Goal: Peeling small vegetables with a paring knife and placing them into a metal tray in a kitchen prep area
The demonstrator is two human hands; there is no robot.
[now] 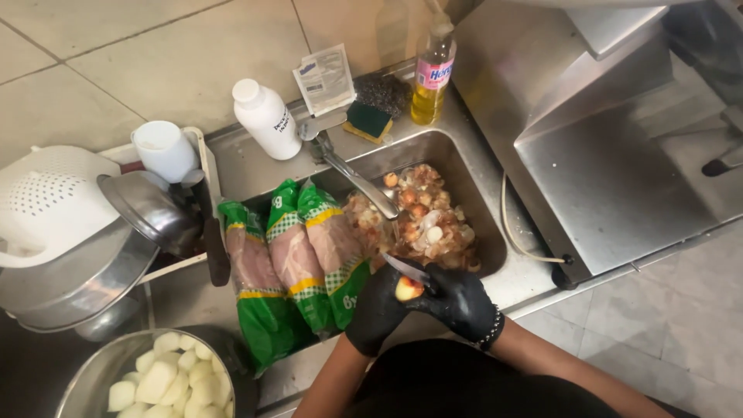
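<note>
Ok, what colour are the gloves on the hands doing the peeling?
Black, both the left hand and the right hand; clearest in the head view.

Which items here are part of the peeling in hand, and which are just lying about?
In use:
- left hand, holding potato
- right hand, holding knife
- peelings in sink
- bowl of peeled potatoes

Lying about:
- three green meat packs
- soap bottle
- white bottle
- sponge
- colander

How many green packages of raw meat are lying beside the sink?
3. They lie side by side left of the sink: left package, middle package, right package. None looks hidden.
</note>
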